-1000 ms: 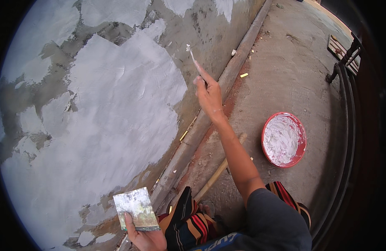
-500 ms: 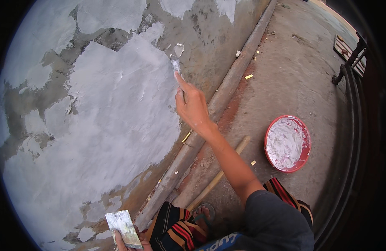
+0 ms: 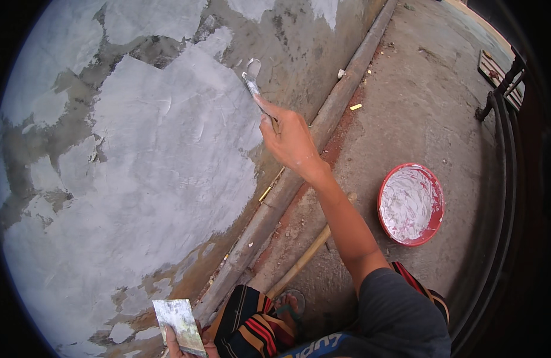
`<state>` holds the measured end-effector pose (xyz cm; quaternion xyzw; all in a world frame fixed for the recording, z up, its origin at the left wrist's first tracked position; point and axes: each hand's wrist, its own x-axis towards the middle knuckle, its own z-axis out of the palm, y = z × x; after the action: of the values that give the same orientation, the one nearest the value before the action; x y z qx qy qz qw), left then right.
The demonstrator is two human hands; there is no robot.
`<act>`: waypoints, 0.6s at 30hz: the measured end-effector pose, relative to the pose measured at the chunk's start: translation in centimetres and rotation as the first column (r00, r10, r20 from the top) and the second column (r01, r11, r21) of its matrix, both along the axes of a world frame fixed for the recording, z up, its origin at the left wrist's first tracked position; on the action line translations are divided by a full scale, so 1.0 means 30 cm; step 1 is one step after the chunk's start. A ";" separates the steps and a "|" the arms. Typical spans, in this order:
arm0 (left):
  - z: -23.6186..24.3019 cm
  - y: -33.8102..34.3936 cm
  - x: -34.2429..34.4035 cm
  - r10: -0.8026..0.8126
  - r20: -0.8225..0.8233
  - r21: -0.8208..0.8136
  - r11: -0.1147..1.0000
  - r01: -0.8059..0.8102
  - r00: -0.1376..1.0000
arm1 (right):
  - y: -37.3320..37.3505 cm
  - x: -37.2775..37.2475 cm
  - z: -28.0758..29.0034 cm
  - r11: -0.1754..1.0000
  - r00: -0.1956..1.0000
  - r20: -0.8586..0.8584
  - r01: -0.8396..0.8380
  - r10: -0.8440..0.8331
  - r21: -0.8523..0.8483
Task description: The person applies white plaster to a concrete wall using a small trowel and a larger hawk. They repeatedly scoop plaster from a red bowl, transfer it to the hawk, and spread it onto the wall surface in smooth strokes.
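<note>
Pinching a scraper (image 3: 251,86) in the right hand (image 3: 292,141) at twelve o'clock, a plate (image 3: 181,322) in the left hand (image 3: 173,346) at seven, with putty (image 3: 174,137) widely spread at nine and bare wall (image 3: 325,55) seemingly left at one.

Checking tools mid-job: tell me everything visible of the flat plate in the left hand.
The flat plate looks thin, four-cornered and straight-edged, and no handle shows; whether it is metal or plastic cannot be told. Its pale face carries whitish smears and grey mottling, turning yellowish toward the lower part. It slants at the lower left of the view, with the patchy wall behind it. The left hand holds it low, by both side edges.
</note>
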<state>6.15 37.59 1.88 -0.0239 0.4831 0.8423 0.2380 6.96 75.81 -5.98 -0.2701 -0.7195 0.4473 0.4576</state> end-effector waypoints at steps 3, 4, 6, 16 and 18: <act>0.007 -0.008 0.000 -0.059 0.036 0.068 0.996 0.056 0.998 | 0.019 0.029 -0.032 0.998 0.995 -0.099 0.004 0.002 0.058; 0.008 0.000 0.006 -0.034 0.032 0.050 0.998 0.032 0.999 | 0.038 0.047 -0.023 1.000 0.995 -0.100 0.024 -0.023 0.012; 0.014 0.028 0.024 0.016 0.022 0.011 1.000 -0.016 1.000 | 0.104 0.073 0.023 0.995 0.992 -0.100 0.065 -0.073 -0.081; 0.007 0.041 0.018 -0.020 -0.003 0.004 1.000 0.020 1.000 | -0.016 0.003 -0.006 0.995 0.993 -0.108 0.057 -0.048 0.076; 0.010 0.047 0.029 -0.009 0.032 -0.014 1.000 0.009 0.999 | 0.001 -0.014 -0.031 0.986 0.971 -0.201 0.150 -0.132 0.075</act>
<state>7.00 39.01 2.17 -0.0368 0.4854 0.8372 0.2494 6.54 75.85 -6.91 -0.2548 -0.6693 0.4053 0.5682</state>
